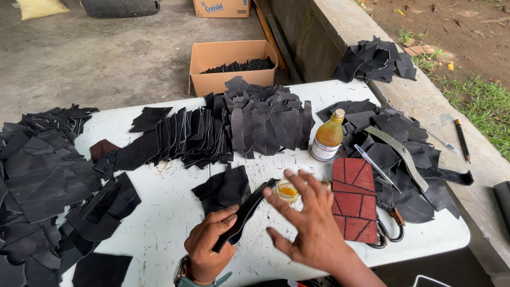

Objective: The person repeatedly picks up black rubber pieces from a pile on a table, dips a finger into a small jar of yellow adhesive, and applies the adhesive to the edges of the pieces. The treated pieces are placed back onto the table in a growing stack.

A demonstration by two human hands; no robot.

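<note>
Bottle [327, 137] stands on table [159, 212], behind the jar [287, 190]; box [228, 66] behind table.

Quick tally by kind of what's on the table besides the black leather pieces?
Bottle: 1
Small jar: 1
Red tile: 1
Pen: 1
Grey strap: 1
Scissors: 1
Total: 6
The left hand holds a black leather piece; the right hand is open above the jar.

L hand [208, 245] curled shut, thumb up; R hand [305, 218] open, fingers spread, prob. hovering.
</note>
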